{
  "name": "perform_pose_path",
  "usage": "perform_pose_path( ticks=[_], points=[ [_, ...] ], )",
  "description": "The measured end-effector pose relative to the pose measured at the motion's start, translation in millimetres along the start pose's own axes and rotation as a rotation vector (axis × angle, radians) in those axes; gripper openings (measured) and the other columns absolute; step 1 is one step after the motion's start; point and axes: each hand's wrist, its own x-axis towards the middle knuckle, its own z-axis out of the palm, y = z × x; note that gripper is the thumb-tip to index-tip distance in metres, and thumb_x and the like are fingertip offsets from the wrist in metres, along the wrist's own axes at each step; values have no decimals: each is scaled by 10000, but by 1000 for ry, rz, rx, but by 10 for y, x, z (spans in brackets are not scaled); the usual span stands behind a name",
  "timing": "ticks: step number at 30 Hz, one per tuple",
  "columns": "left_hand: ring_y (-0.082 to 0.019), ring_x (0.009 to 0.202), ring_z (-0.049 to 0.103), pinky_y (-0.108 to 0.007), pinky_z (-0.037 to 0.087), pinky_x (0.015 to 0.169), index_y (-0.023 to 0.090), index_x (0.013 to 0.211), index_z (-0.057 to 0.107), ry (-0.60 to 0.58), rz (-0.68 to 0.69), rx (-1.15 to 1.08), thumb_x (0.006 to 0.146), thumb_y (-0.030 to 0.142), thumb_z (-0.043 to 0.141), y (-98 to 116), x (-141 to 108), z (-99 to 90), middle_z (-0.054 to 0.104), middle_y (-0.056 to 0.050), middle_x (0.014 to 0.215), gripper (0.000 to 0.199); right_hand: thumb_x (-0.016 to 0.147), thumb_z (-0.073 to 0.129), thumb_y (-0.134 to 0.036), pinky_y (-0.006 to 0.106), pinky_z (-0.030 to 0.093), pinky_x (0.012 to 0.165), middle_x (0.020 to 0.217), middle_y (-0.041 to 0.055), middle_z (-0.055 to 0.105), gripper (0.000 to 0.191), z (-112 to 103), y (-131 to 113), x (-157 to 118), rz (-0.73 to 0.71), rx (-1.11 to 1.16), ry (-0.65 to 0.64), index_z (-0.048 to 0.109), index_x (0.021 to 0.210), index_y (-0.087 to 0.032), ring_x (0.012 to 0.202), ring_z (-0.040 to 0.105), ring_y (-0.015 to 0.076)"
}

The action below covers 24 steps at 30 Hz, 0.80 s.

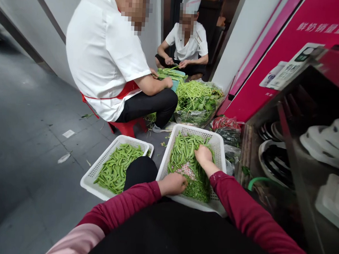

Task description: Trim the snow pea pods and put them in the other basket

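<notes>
Both hands in the white basket [214, 139]: left hand [172, 184] fingers curled among pea pods [182, 150]; right hand [203, 154] grip hidden.

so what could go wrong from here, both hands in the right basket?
1. The right basket seems to sit partly on the lap, so it might tip and spill pods.
2. The left hand and right hand dig in the same pile, so scraps could mix with good pods.
3. The left basket sits close by the knee and could get knocked.

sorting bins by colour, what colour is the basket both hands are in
White, seen in the head view: the basket holds green pea pods.
</notes>
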Motion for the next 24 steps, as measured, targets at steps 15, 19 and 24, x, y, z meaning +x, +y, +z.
perform_pose_path(
  ticks=[15, 19, 24],
  points=[
    [-51, 344, 417, -149, 339, 321, 145, 767, 467, 113, -139, -818, 807, 290, 366, 58, 194, -366, 458, 48, 532, 181, 623, 598, -282, 302, 432, 740, 838, 52, 653, 251, -401, 196, -791, -447, 192, -127, 626, 842, -163, 796, 591, 201],
    [-53, 326, 384, -149, 307, 312, 152, 704, 453, 105, -75, -810, 778, 268, 387, 195, 110, -380, 402, 63, 465, 153, 623, 585, -253, 326, 412, 779, 872, 67, 636, 211, -551, 190, -1050, -528, 252, -74, 622, 813, -170, 834, 571, 208],
    [-30, 307, 306, -145, 253, 317, 162, 713, 441, 131, -79, -981, 788, 270, 344, 252, 37, -221, 354, 79, 477, 164, 645, 587, -287, 284, 426, 666, 704, 12, 610, 164, -745, 151, -1290, -394, 507, -178, 581, 757, -167, 657, 561, 161]
  ],
)
